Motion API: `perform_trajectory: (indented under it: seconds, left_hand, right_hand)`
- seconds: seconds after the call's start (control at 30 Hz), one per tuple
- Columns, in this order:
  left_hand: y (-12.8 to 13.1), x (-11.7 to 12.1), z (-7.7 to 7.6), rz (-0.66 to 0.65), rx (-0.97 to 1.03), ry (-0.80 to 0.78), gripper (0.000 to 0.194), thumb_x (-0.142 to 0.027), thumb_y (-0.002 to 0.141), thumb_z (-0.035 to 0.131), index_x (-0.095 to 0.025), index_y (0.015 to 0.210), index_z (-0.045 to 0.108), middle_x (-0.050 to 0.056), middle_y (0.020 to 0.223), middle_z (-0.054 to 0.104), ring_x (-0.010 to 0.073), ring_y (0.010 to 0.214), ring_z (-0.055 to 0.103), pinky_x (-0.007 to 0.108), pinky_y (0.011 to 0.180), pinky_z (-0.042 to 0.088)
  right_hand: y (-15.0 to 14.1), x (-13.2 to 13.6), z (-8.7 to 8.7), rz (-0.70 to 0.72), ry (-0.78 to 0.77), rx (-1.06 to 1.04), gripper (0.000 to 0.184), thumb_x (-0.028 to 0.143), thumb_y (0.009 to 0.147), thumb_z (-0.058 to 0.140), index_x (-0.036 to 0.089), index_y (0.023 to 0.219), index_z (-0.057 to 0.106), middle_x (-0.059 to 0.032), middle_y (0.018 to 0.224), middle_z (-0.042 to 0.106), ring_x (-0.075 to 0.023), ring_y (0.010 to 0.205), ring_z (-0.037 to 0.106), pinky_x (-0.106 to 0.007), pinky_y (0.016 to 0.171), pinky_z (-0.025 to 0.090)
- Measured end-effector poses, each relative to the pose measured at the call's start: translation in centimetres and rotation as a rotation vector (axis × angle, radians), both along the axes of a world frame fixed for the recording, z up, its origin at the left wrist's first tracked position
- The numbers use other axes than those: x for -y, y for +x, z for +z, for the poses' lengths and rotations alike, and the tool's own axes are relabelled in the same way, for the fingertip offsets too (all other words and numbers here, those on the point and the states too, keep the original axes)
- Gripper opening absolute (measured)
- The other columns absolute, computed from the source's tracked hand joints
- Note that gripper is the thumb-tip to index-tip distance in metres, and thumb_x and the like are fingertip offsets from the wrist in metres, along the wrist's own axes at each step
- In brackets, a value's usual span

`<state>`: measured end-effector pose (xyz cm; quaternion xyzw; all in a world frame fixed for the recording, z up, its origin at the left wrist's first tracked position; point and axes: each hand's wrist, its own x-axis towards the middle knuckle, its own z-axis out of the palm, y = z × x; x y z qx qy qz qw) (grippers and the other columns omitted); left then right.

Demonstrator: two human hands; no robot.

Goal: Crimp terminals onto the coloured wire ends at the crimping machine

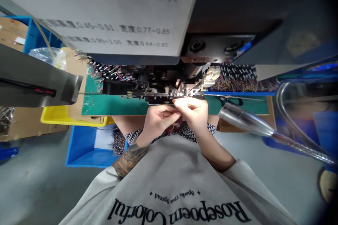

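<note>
My left hand (158,119), on a tattooed forearm, and my right hand (194,111) meet just below the jaws of a dark crimping machine (163,84). Both hands are closed in a pinch on thin coloured wires (177,102), held at the machine's tooling. The wire ends at the fingertips are too small to make out. A strip of metal terminals (111,93) runs in from the left toward the tooling. A further tuft of wires (174,128) hangs below my hands, over my lap.
A green mat (111,106) covers the bench under the machine. Bundles of multicoloured wires lie at the left (105,72) and right (237,79). A yellow bin (55,116) and blue bin (81,147) sit lower left. A metal cone on a flexible hose (245,121) juts in at right. A printed sheet (105,7) hangs above.
</note>
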<state>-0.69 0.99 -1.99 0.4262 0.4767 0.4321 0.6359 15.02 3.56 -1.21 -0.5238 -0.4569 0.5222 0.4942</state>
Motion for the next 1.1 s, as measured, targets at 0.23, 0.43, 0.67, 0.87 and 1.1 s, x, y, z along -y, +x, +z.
perform_trajectory:
  seconds: [0.23, 0.43, 0.67, 0.87, 1.1]
  left_hand:
    - [1.0, -0.5, 0.1, 0.159, -0.131, 0.104, 0.008, -0.024, 0.079, 0.084, -0.018, 0.08, 0.079, 0.004, 0.078, 0.082, 0.0184, 0.069, 0.078, 0.029, 0.063, 0.068]
    - [1.1, -0.9, 0.3, 0.205, -0.138, 0.153, 0.012, -0.025, 0.077, 0.083, -0.019, 0.077, 0.073, 0.002, 0.079, 0.078, 0.016, 0.073, 0.076, 0.027, 0.069, 0.066]
    - [1.2, -1.0, 0.5, 0.234, -0.127, 0.203, 0.012, -0.025, 0.08, 0.08, -0.019, 0.079, 0.07, 0.001, 0.077, 0.076, 0.0133, 0.07, 0.073, 0.023, 0.067, 0.063]
    - [1.1, -0.8, 0.6, 0.223, -0.137, 0.211, 0.017, -0.031, 0.083, 0.082, -0.019, 0.079, 0.071, 0.001, 0.076, 0.076, 0.0137, 0.07, 0.073, 0.024, 0.065, 0.063]
    - [1.1, -0.6, 0.6, 0.23, -0.162, 0.187, 0.02, -0.035, 0.083, 0.086, -0.019, 0.081, 0.074, 0.003, 0.082, 0.08, 0.0165, 0.076, 0.078, 0.03, 0.074, 0.068]
  right_hand:
    - [0.2, 0.6, -0.9, 0.019, 0.037, 0.07, 0.02, 0.04, 0.08, 0.085, 0.023, 0.09, 0.088, 0.0066, 0.049, 0.045, -0.01, 0.05, 0.039, -0.026, 0.049, 0.041]
    - [0.1, 0.8, -1.1, -0.05, 0.024, 0.05, 0.021, 0.039, 0.085, 0.077, 0.021, 0.08, 0.086, 0.0017, 0.055, 0.06, -0.0097, 0.05, 0.043, -0.025, 0.048, 0.037]
    - [-0.8, 1.0, -1.3, -0.106, 0.058, 0.056, 0.023, 0.038, 0.087, 0.073, 0.02, 0.082, 0.087, 0.0013, 0.056, 0.063, -0.0102, 0.049, 0.045, -0.026, 0.049, 0.041]
    - [-1.0, 1.1, -1.3, -0.122, 0.073, 0.073, 0.022, 0.036, 0.09, 0.072, 0.021, 0.081, 0.086, 0.0021, 0.055, 0.06, -0.0105, 0.049, 0.046, -0.026, 0.051, 0.042]
    - [-0.9, 0.3, -0.7, -0.059, -0.02, -0.038, 0.036, 0.044, 0.091, 0.072, 0.02, 0.066, 0.078, 0.0038, 0.048, 0.05, -0.0087, 0.046, 0.038, -0.025, 0.048, 0.036]
